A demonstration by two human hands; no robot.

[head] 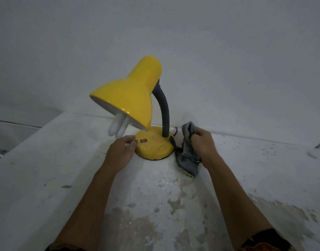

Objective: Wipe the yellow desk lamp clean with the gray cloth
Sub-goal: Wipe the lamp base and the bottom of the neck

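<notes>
The yellow desk lamp [130, 98] stands upright on a white surface, its shade tilted down to the left with a white bulb [117, 126] sticking out. A dark flexible neck [164, 113] rises from the round yellow base [155, 147], which carries a red switch [143, 140]. My left hand [120, 153] rests at the base's left edge, fingers apart, fingertips touching or nearly touching it. My right hand [203, 144] sits just right of the base, closed around the gray cloth [187, 154], which hangs down onto the surface.
The white tabletop [65, 169] is worn, with peeled grey patches near me. A plain white wall [228, 60] rises right behind the lamp. A dark cord [174, 134] leaves the back of the base. The table's left edge drops off at the far left.
</notes>
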